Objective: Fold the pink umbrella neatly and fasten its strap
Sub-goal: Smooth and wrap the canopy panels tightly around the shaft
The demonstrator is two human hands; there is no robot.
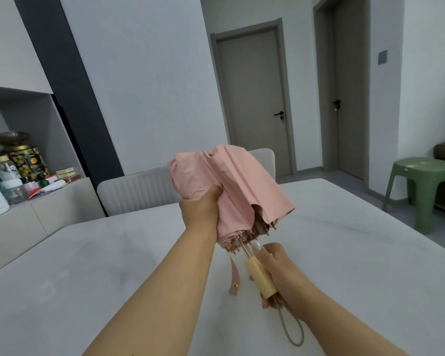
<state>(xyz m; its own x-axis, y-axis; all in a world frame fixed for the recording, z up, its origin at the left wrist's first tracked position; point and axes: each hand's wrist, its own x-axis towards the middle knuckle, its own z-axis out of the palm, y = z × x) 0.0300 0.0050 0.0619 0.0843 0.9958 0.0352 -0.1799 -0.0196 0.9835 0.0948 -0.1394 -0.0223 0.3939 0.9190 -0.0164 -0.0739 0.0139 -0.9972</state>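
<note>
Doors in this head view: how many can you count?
2, both shut: one door in the back wall past the pink umbrella, another door to its right, near the green stool. Others may lie outside the frame.

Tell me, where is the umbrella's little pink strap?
The strap hangs loose below the pink umbrella, just left of the handle in the right hand.

I'm seeing soft, even indoor light with a cool grey cast, moderately bright, and no hard glare on the white table (357, 253), only faint shadows under the forearms. The wide lens bends the doors (252, 104) and walls outward toward the edges. The jars on the shelf (16, 176) at far left look smeared and soft, while the middle of my view stays fairly sharp.
</note>
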